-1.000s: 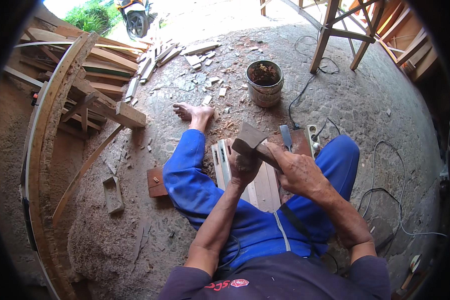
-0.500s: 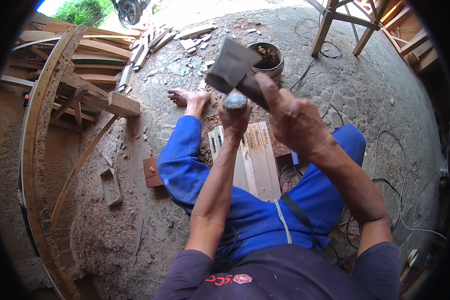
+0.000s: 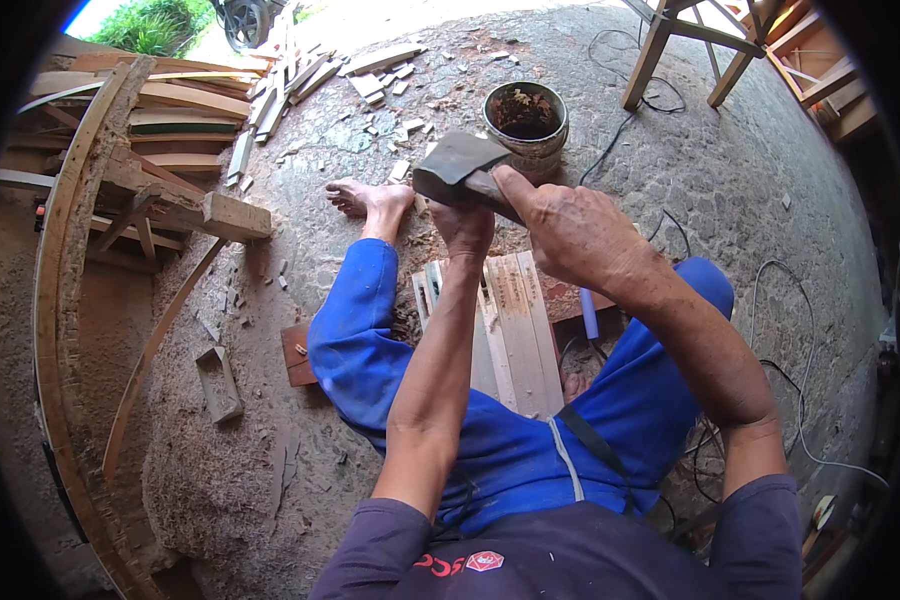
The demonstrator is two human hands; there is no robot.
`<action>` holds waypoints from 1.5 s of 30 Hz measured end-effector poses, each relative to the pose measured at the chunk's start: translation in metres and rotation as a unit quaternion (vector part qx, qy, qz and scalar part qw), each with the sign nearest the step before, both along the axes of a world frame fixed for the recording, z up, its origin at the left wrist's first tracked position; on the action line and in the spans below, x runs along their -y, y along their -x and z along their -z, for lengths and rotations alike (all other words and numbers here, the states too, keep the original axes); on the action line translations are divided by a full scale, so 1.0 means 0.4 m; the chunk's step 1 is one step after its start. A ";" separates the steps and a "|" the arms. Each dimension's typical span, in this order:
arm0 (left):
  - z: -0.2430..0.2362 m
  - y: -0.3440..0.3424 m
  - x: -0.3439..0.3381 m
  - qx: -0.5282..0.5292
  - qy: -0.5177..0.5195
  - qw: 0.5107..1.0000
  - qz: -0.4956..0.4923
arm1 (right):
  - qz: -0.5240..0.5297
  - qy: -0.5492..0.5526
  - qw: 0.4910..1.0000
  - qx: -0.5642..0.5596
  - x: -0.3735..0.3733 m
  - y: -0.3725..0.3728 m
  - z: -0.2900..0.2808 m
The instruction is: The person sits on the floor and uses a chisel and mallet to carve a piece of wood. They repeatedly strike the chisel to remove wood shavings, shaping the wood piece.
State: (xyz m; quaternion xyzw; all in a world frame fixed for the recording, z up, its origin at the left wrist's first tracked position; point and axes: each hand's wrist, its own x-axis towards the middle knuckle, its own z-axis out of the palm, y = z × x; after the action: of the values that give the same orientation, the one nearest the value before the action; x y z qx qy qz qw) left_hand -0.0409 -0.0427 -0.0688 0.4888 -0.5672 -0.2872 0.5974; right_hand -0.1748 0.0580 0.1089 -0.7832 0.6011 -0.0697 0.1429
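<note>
My right hand (image 3: 582,228) is closed round the short handle of a hatchet (image 3: 460,162), whose broad grey metal head lies over the top of my left fist. My left hand (image 3: 462,230) is wrapped round an upright chisel; the hatchet head covers its rounded butt now, and its blade is hidden below the fist. Under my left hand, between my legs, several pale boards (image 3: 510,310) lie side by side. Slots show in the leftmost board, and wood chips lie on top.
A reddish wooden block (image 3: 568,303) sits beneath the boards. Beyond them stands a bucket (image 3: 527,140). Wood offcuts (image 3: 370,75) litter the floor. A curved timber frame (image 3: 65,280) rises at left, a small wooden box (image 3: 219,384) near it. Cables (image 3: 805,380) trail at right.
The hatchet has come down from its raised position onto the chisel's butt, which was visible before. My right hand has lowered with it; my left hand keeps its grip.
</note>
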 end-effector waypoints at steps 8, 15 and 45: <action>0.073 0.013 0.120 0.020 -0.058 0.994 -0.089 | 0.151 -0.105 0.913 0.364 -0.186 0.039 0.122; 0.105 -0.008 0.221 0.107 -0.242 0.961 -0.077 | 0.249 -0.196 0.814 0.487 -0.209 0.040 0.163; -0.212 -0.065 -0.008 -0.120 -0.031 0.979 0.164 | 0.233 -0.218 0.780 0.538 -0.213 0.021 0.182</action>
State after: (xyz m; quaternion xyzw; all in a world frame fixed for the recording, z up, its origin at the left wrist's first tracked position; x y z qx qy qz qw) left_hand -0.0150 -0.0394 0.0161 0.3697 -0.5545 -0.4551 0.5905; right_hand -0.1834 0.1431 0.0361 -0.4019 0.5897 -0.3780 0.5898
